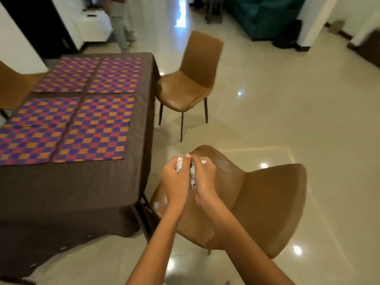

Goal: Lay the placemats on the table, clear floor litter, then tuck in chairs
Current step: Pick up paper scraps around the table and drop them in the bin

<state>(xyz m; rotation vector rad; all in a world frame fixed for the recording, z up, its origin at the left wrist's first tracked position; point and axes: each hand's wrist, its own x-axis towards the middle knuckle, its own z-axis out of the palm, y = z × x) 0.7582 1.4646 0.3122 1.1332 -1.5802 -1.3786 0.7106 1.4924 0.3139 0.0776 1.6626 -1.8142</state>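
Several checkered purple, orange and red placemats [96, 128] lie flat on the table under a dark brown cloth [82, 186] at the left. Above the seat of the near brown chair [263, 202], my left hand [174, 179] and my right hand [203, 177] are pressed together. Both grip crumpled white paper litter [192, 175] between them. A second brown chair [191, 83] stands pulled out from the table's right side, farther back. A third chair [12, 87] shows at the left edge.
Glossy beige floor tiles [287, 120] spread to the right of the table. Another person's legs [123, 27] stand beyond the table's far end. A teal sofa [265, 15] and a dark bag [290, 36] sit at the back right.
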